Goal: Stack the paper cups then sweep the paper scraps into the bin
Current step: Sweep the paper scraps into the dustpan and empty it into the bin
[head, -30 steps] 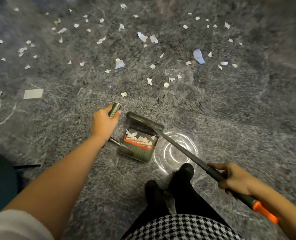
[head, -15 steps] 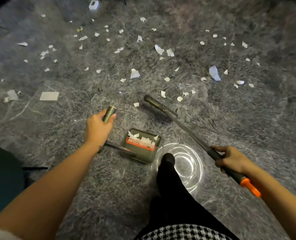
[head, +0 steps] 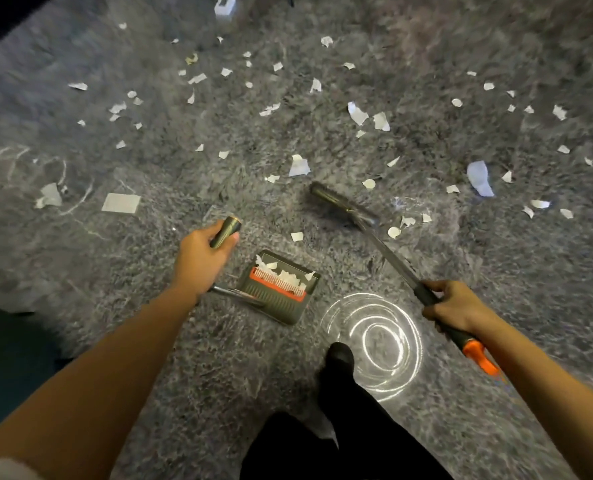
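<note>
Our broom head (head: 342,201) has swung farther out from the dustpan (head: 288,308), onto the mottled grey floor (head: 149,341) among torn white paper scraps (head: 298,166). Our right hand (head: 454,306) grips the slim dark pole (head: 392,258) above its orange end; our left hand (head: 198,261) clasps the dustpan's cylindrical handle (head: 224,232). Ragged scraps also lie in the ribbed rectangular pan

White paper scraps (head: 298,166) scattered widely; several in olive dustpan (head: 281,308); broom (head: 343,202) among them.

Grey marbled floor (head: 496,306); concentric ring-shaped light reflection (head: 374,344) on it
</note>
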A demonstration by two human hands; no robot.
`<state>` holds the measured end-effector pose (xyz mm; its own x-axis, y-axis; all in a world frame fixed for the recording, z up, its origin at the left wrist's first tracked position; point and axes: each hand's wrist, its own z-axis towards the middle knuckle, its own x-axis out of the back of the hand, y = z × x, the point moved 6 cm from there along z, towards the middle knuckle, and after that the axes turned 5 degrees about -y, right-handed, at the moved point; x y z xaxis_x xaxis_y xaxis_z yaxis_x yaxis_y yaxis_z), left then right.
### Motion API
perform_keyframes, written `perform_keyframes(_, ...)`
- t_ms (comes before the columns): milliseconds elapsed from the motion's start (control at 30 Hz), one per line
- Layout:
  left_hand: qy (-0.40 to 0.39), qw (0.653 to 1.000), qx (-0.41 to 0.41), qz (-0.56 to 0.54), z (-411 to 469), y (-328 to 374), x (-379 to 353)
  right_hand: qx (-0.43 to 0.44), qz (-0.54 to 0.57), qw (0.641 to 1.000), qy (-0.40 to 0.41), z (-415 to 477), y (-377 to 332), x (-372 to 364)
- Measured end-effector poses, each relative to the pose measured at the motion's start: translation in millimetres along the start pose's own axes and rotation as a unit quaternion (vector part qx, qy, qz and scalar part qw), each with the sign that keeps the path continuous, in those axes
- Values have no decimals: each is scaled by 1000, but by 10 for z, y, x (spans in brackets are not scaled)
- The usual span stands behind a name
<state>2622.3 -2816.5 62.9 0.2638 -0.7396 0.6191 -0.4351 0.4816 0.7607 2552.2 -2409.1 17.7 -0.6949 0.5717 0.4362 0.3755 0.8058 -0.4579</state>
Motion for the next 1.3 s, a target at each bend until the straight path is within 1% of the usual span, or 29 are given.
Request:
perform_keyframes(133, -2, 997, -31, 70, 385, 94, 36, 1, -61, 998, -26, 267, -309, -149)
perform_keyframes(267, -13, 995, -32, 98, 621, 137, 24, -12, -141, 987, -77, 220, -403, -443)
perform_keyframes(333, -14, 994, -37, 101, 684, 127, 59, -22, -169, 979, -109, 113, -374, -584)
perform_keyframes(433, -31, 996, -45, 69, 709, 101, 95, -35, -198, 970, -134, -113, -285, -758)
perform_keyframes(533, -41, 996, -51, 60, 696, 109, 84, -39, -187, 970, -148, -347, -225, -880)
perform_keyframes(633, -29, 995, -55, 76, 672, 110, 113, -43, -173, 972, -155, -574, -227, -984)
perform_keyframes(733, -35, 996, -56, 64, 638, 80, 110, -43, -168, 972, -160, -796, -246, -1081)
perform_keyframes(900, -43, 995, -57, 64, 574, 19, 145, -54, -81, 985, -145, -1017, -240, -1122)
perform_keyframes(1000, -20, 996, -45, 75, 547, -127, 346, -52, -94, 986, -129, -1105, -307, -1163)
perform_keyframes(1100, 5, 998, -27, 57, 503, -346, 633, -36, -100, 986, -129, -1150, -486, -1212)
perform_keyframes(1200, 31, 999, -8, 30, 486, -521, 953, -20, -94, 988, -118, -1096, -740, -1189)
perform_keyframes(1300, 61, 998, 11, 1, 466, -764, 1414, 13, -107, 987, -119, -946, -1165, -1269)
